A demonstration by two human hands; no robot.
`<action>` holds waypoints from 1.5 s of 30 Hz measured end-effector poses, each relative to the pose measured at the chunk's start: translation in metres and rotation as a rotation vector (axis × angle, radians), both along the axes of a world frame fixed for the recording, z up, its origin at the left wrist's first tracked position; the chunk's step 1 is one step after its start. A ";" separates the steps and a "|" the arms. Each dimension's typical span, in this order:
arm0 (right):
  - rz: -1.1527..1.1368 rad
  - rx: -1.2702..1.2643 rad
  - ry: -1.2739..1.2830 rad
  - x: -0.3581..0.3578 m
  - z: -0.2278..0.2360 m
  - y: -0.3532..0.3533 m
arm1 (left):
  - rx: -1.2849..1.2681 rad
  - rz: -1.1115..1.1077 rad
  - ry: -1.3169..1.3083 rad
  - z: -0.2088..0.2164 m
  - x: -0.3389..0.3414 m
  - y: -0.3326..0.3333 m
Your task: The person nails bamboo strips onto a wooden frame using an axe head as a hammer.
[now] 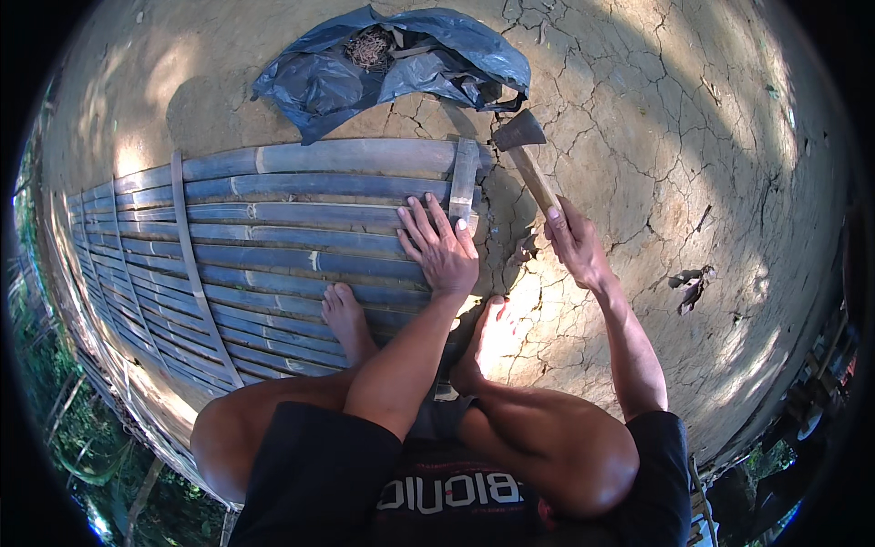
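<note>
My right hand [576, 244] is wrapped round the wooden handle of a hatchet [520, 133], whose dark metal head is raised beyond the hand, just right of the bamboo panel's end. Spread fingers of my left hand [444, 252] lie flat on the bamboo slat panel [301, 211]. Its thumb touches the lower end of a short bamboo crosspiece [464, 173] that lies across the upper slats at the panel's right end. Whether a nail stands in the crosspiece I cannot tell.
A dark plastic bag [339, 89] lies spread beyond the panel, with a heap of thin brown nails [369, 48] on it. Thin cross strips [191, 251] span the panel's left part. My bare left foot [345, 319] rests on the slats. Cracked earth [629, 137] and dry leaves [693, 285] lie to the right.
</note>
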State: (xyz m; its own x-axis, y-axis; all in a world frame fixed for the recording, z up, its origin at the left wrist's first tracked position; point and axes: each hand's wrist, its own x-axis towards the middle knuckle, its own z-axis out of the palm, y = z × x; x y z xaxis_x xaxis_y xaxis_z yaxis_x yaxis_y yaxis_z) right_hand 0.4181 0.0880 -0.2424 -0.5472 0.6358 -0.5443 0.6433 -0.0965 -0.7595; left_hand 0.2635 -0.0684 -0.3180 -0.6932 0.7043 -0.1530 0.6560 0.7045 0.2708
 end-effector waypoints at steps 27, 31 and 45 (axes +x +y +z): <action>0.092 0.073 0.043 -0.033 -0.002 0.038 | -0.016 -0.009 0.033 -0.005 -0.001 -0.001; 0.493 0.279 -0.219 -0.026 -0.010 0.039 | -0.010 -0.019 0.052 -0.007 0.000 -0.001; 0.303 0.439 -0.037 -0.027 -0.009 0.000 | -0.008 -0.013 0.040 -0.006 -0.002 -0.001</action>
